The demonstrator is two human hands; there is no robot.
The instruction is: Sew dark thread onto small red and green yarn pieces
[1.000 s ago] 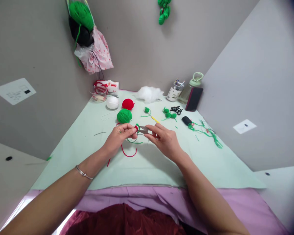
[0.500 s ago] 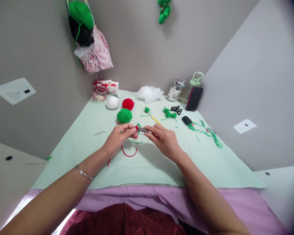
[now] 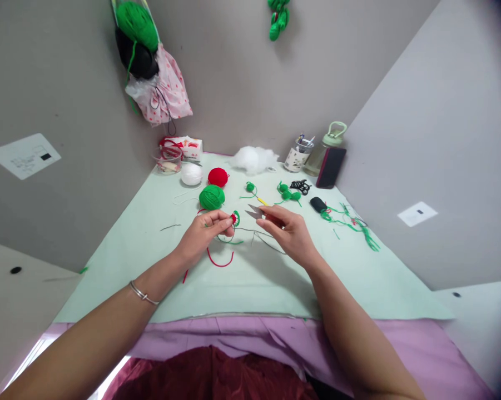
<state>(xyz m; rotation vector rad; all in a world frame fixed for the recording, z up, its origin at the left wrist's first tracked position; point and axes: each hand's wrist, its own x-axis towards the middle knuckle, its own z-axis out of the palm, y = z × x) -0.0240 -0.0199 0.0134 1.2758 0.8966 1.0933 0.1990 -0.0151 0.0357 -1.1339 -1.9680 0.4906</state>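
My left hand (image 3: 203, 233) pinches a small red and green crocheted piece (image 3: 234, 218) above the pale green mat (image 3: 250, 278). My right hand (image 3: 289, 232) holds small thread snips (image 3: 255, 211), their blades apart and pointing left, a short way to the right of the piece. A thin green strand (image 3: 261, 238) trails from the piece across the mat under my right hand. A loose red yarn loop (image 3: 220, 261) lies just below my left hand.
Green (image 3: 212, 196), red (image 3: 218, 176) and white (image 3: 191, 174) yarn balls sit behind my hands, with white stuffing (image 3: 253, 159), a cup of tools (image 3: 296, 158), a bottle (image 3: 327, 145), a phone (image 3: 331, 168) and green yarn scraps (image 3: 352, 225) to the right. A bag of yarn (image 3: 150, 61) hangs on the wall.
The snips were at the crocheted piece; my right hand has now drawn them away to the right and up, and their blades have parted. My left hand has stayed put.
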